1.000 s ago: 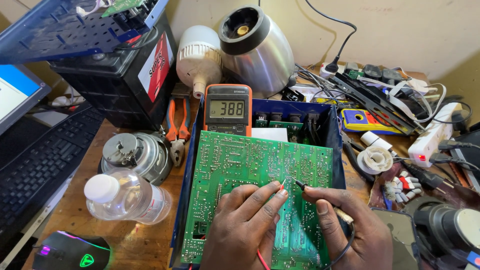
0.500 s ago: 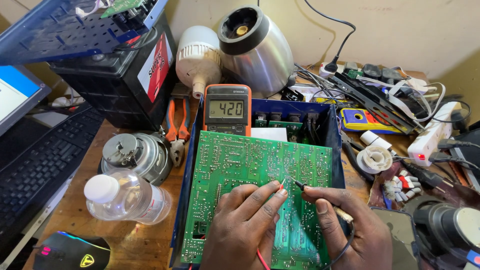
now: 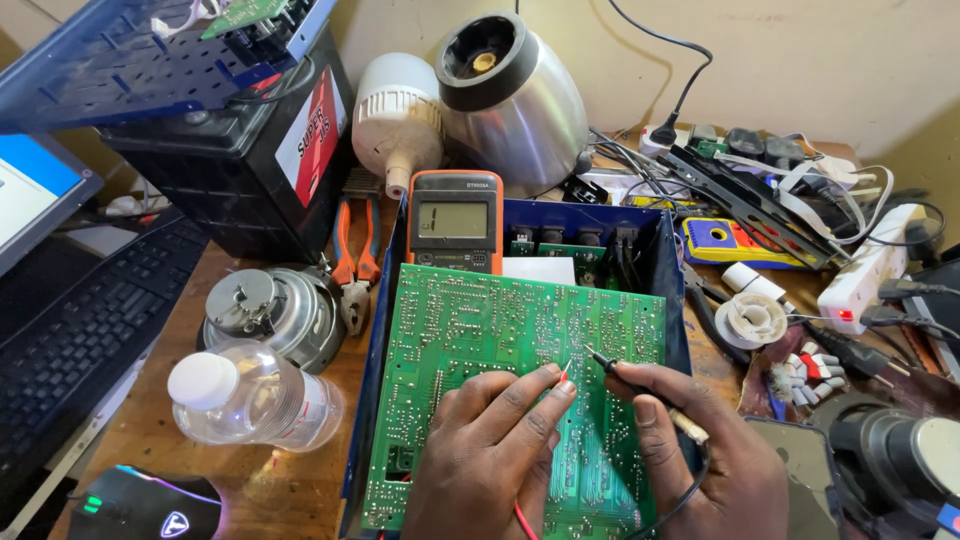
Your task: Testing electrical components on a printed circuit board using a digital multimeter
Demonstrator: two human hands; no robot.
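Observation:
A large green circuit board (image 3: 480,340) lies solder side up over a blue metal case (image 3: 580,222). My left hand (image 3: 490,455) pinches a thin red probe (image 3: 564,372) with its tip on the board. My right hand (image 3: 705,450) grips a black probe (image 3: 625,375), its tip on the board a little to the right of the red one. An orange multimeter (image 3: 453,222) leans at the board's far edge, its display lit.
A black battery (image 3: 240,150), a white bulb (image 3: 395,120) and a steel blender housing (image 3: 515,95) stand behind. Orange pliers (image 3: 355,245), a round metal motor (image 3: 265,310) and a clear bottle (image 3: 245,395) lie left. A solder reel (image 3: 752,320) and cables lie right.
The reading on the multimeter display changed between frames. My hands and both probe tips shifted only slightly on the board.

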